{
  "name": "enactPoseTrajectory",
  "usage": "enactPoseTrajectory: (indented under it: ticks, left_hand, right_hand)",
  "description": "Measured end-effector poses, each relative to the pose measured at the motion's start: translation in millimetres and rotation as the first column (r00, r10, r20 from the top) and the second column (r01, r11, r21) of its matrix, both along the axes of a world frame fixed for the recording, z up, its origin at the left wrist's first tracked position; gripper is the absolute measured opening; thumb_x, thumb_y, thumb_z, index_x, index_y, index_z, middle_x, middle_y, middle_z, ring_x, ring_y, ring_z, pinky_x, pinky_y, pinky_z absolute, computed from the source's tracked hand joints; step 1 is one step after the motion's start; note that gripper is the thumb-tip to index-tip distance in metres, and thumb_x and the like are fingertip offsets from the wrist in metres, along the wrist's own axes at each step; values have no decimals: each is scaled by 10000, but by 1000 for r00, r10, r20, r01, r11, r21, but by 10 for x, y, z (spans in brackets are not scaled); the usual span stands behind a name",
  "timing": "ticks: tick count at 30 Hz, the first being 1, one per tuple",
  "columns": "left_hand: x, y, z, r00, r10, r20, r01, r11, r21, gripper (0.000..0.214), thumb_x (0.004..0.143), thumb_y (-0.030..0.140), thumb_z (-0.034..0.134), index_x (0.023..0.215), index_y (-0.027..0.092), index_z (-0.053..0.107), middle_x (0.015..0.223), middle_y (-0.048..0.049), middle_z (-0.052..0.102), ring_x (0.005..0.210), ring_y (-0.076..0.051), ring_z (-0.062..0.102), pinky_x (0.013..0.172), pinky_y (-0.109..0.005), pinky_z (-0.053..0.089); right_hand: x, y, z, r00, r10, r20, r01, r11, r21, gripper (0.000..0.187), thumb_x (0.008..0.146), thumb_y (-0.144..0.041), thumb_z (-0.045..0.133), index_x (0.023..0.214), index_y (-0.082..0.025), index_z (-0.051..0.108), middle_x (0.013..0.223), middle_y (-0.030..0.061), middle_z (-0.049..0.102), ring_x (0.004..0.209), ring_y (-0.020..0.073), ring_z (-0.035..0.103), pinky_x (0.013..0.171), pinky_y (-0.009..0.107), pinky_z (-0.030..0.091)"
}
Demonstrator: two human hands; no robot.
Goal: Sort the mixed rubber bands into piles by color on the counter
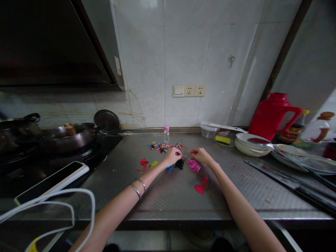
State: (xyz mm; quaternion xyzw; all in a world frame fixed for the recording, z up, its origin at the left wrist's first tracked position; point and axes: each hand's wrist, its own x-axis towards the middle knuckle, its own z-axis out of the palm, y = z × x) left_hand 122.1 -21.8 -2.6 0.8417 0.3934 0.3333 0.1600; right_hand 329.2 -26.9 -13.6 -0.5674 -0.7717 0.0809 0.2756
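Note:
My left hand (172,156) is closed in a pinch above the counter, with a small pink strip, perhaps a rubber band, at its fingertips. Facing it, my right hand (201,156) has its fingers pressed together; what they hold is too small to make out. Below and around them lie sorted heaps of tiny bands: a black heap (179,164), a pink heap (194,166), a blue heap (170,168), a yellow heap (154,163) and a red heap (144,163). Behind the hands spreads a mixed-colour pile (165,147).
A small clear bottle with a pink top (166,133) stands by the wall. Red flat pieces (201,189) lie near the front. On the right are stacked bowls (252,148), a knife (278,178) and a red thermos (273,115). A pan (68,138) sits left on the stove.

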Motion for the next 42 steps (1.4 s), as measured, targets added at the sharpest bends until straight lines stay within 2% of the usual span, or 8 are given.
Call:
enactPoseTrajectory:
  ticks: [4, 8, 12, 16, 24, 29, 34, 42]
  left_hand:
    - [305, -245, -79, 992, -117, -48, 115, 992, -49, 198, 659, 184, 554, 795, 131, 688, 734, -55, 649, 667, -136, 543, 654, -232, 407]
    - [335, -334, -91, 985, -156, -73, 155, 988, -23, 257, 650, 196, 559, 871, 150, 681, 795, -57, 642, 684, -138, 539, 654, -231, 407]
    - [71, -214, -54, 998, -55, -38, 54, 998, -26, 259, 644, 150, 544, 863, 144, 682, 776, -53, 636, 673, -129, 534, 671, -232, 413]
    - [-405, 36, -34, 993, 68, 95, -61, 995, -77, 254, 637, 110, 523, 838, 130, 677, 809, -55, 653, 683, -129, 550, 683, -241, 424]
    - [-1278, 421, -73, 834, 415, 363, -327, 902, -281, 178, 616, 125, 535, 727, 123, 674, 729, -65, 664, 708, -166, 586, 697, -272, 430]
    - [-1400, 445, -66, 795, 456, 400, -343, 882, -324, 194, 613, 133, 529, 744, 124, 672, 746, -64, 664, 690, -156, 578, 652, -248, 418]
    - [-1415, 374, 11, 793, 469, 389, -345, 872, -347, 191, 609, 147, 538, 744, 122, 670, 688, -49, 653, 631, -142, 557, 587, -231, 397]
    - [-1445, 274, 53, 811, 463, 357, -337, 869, -362, 192, 617, 151, 514, 725, 121, 670, 654, -42, 642, 594, -126, 535, 546, -212, 377]
  right_hand:
    - [10, 1, -14, 1000, -26, 1, 26, 1000, 4, 270, 672, -182, 452, 824, -157, 674, 761, 50, 677, 695, 140, 598, 642, 190, 415]
    - [25, 23, -38, 999, -47, 4, 47, 999, 1, 270, 673, -188, 465, 841, -161, 675, 778, 50, 678, 704, 138, 598, 661, 189, 416]
    - [23, 26, -48, 998, -55, 27, 55, 998, -2, 267, 682, -188, 464, 841, -170, 678, 790, 48, 679, 728, 140, 599, 672, 190, 415]
    - [5, 24, -61, 997, -69, 44, 69, 998, -3, 265, 690, -197, 465, 852, -184, 674, 783, 39, 676, 719, 137, 599, 657, 189, 414]
    - [-71, 68, -105, 998, -58, 13, 58, 998, 36, 271, 678, -173, 470, 862, -181, 668, 774, 38, 667, 715, 133, 594, 674, 191, 419]
    - [-302, 83, -22, 999, 38, -26, -38, 999, 18, 284, 673, -143, 466, 877, -161, 662, 832, 46, 669, 756, 139, 594, 699, 194, 423]
    - [-641, 151, 82, 991, 92, 92, -90, 996, -26, 300, 691, -140, 471, 927, -195, 647, 905, 34, 657, 810, 139, 587, 707, 185, 407]
    - [-1015, 248, 65, 957, -86, 276, 110, 991, -75, 256, 748, -379, 517, 924, -228, 625, 931, 69, 633, 843, 191, 583, 677, 239, 415]
